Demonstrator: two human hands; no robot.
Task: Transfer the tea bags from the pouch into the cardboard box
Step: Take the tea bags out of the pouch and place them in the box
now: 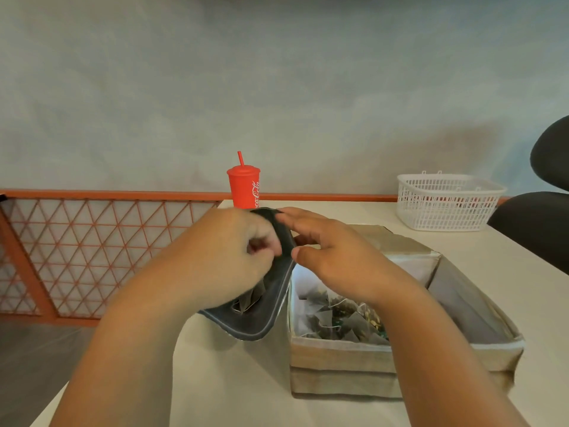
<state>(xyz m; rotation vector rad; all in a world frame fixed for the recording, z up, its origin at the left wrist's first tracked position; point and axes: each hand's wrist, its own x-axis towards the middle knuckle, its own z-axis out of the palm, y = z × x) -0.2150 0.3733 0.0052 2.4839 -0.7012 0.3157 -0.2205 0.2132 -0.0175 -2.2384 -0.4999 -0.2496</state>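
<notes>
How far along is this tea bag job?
Partly done. Several tea bags already lie in the cardboard box. In hand: the left hand and right hand hold the pouch open at its rim. Left to do: at least one tea bag shows inside the pouch, so more need moving.

Showing only arms and hands. Running bare along the whole visible length: left forearm (pixel 132 349) and left hand (pixel 228 260), right forearm (pixel 431 349) and right hand (pixel 338 257). Looking broad and swollen near the bottom edge, narrowing toward the wrists under the wide-angle lens. Showing rounded knuckles and a smooth back on the right hand, with a short, blunt-tipped thumb (pixel 304 255). Blurring slightly around the left hand's fingers (pixel 266 234), so hiding nail detail there. Catching soft, even light along both forearms, with faint shading on the undersides.
</notes>
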